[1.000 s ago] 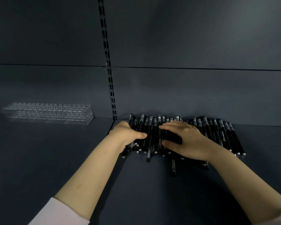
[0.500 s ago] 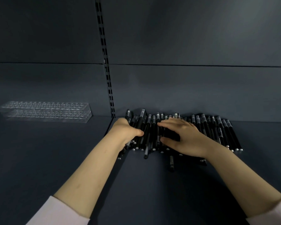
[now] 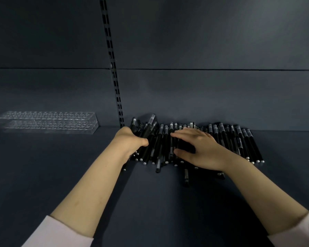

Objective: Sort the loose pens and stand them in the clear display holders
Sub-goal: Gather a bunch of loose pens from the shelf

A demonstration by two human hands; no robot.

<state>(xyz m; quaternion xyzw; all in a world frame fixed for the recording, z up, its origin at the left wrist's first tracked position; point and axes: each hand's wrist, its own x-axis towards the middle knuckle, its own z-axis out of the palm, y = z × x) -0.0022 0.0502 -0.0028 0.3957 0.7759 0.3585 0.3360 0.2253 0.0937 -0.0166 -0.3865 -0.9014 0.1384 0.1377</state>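
Pens [image 3: 239,141] lie in a dense black heap on the shelf [image 3: 150,207], against the back wall [image 3: 212,97]. Our left hand [image 3: 130,142] is curled round a bundle at the heap's left end, thumb across the top and fingers hidden underneath. We judge this a gathering grip, meant to lift a batch at once. Our right hand [image 3: 202,148] lies flat on the middle of the heap, fingers straight and spread, thumb toward the near edge, gripping nothing. It seems to pin the rest down so they do not roll as the bundle comes free. Most pens lie side by side, running far to near, light ends toward us, and a few strays stick out on the near side. They overlap too much to count; several dozen, we would say. Well apart to the far left stand the holders [image 3: 46,122], clear blocks full of holes, two as far as we can tell, one just behind the other by the wall. We see no pen in them, so the standing has not begun. One slotted upright [image 3: 112,68] runs up the wall between holders and heap.
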